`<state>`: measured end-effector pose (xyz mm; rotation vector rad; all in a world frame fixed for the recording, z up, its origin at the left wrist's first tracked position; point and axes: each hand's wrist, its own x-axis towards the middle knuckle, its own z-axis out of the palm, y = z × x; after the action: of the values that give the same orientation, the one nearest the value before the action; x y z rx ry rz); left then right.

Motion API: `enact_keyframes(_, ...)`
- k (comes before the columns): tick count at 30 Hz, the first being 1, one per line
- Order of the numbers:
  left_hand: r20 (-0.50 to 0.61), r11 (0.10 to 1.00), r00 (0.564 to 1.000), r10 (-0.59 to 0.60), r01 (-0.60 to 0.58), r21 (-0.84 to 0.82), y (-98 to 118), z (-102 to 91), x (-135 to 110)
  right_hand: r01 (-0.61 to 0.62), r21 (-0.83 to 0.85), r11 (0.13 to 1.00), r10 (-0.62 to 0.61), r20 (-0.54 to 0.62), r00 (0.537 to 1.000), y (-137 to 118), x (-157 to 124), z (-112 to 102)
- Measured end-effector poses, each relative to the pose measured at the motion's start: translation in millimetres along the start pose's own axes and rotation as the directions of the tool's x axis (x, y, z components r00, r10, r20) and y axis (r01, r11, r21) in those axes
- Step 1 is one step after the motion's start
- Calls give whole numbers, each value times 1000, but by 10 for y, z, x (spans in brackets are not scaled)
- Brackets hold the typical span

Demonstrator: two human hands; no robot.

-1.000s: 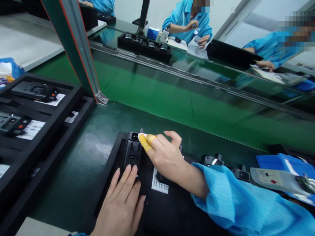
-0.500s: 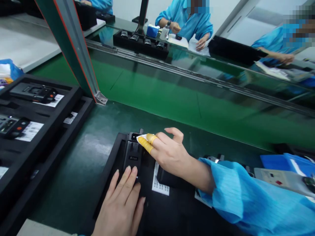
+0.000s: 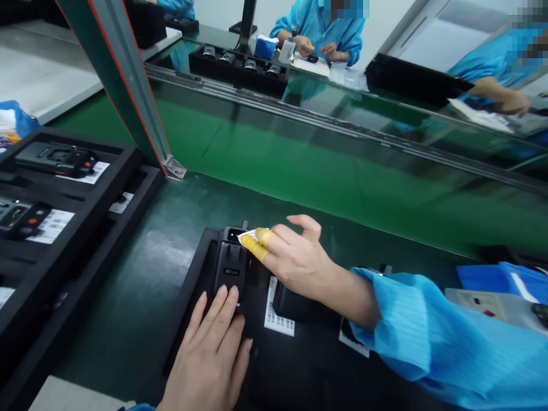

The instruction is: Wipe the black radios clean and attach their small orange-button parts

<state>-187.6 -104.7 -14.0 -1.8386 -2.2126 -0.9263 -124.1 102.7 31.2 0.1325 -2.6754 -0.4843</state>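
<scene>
A black handheld device that looks like a two-way radio (image 3: 232, 261) lies in a black foam tray (image 3: 194, 288), its lettered back facing up. My left hand (image 3: 209, 354) rests flat with fingers stretched over the device's lower part. At its top end, my right hand (image 3: 295, 257) pinches a folded white wipe (image 3: 247, 234) between fingers wearing yellow finger cots. The wipe touches or nearly touches the dark strip with small light dots there. Right of the device, a white label sheet (image 3: 276, 319) sticks out from under another black device (image 3: 289, 301), partly hidden by my right wrist.
Stacked foam trays (image 3: 107, 188) at the left hold more devices and label sheets. A metal post (image 3: 141, 85) rises from the green bench. Blue bags (image 3: 492, 279) and a grey box (image 3: 483, 302) stand at the right. Beyond the partition, people in blue sleeves (image 3: 295, 23) work.
My right hand has shifted slightly up with the wipe, still at the device's top end. My left hand stays on the device. Across the partition, a co-worker's hands have come closer together.
</scene>
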Motion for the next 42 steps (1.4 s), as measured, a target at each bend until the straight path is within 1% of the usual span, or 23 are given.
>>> enact_keyframes(2,10,1000,1000,19,-19,7,-16,-4,-1,-11,-7,1000,11,-19,1000,-37,25,12)
enact_keyframes(6,64,997,995,70,-72,23,-54,-25,-1,-50,-54,997,45,-103,994,-175,190,91)
enact_keyframes(9,42,999,998,48,-49,18,-61,-32,-5,-99,-74,992,92,-96,991,-236,269,139)
enact_keyframes(10,50,998,997,53,-54,20,-63,-32,-9,-114,-72,991,108,-88,990,-245,271,147)
enact_keyframes(14,123,994,988,93,-99,46,-87,-29,-30,-167,-61,984,162,-75,984,-253,188,140)
enact_keyframes(18,116,992,987,109,-116,53,-108,-26,-55,-186,-81,979,182,-48,982,-259,91,108)
enact_keyframes(25,111,991,987,114,-122,59,-113,-24,-67,-216,-100,971,210,-64,976,-320,53,65)
enact_keyframes(29,103,989,987,124,-131,68,-123,-13,-59,-234,-95,968,230,-52,972,-362,-3,47)
enact_keyframes(31,100,989,987,124,-131,71,-129,-3,-64,-249,-83,965,247,-33,969,-336,-43,23)
enact_keyframes(34,111,989,986,122,-130,69,-131,6,-74,-290,-93,952,291,-2,957,-227,-77,-38)
enact_keyframes(36,113,989,986,121,-130,67,-128,3,-74,-310,-116,944,311,-10,950,-149,-63,-74)
enact_keyframes(38,110,990,987,115,-123,67,-122,-6,-68,-299,-118,947,297,-38,954,-113,-21,-82)
enact_keyframes(42,100,992,990,104,-111,65,-112,-24,-50,-187,-33,982,185,-63,981,-183,103,-3)
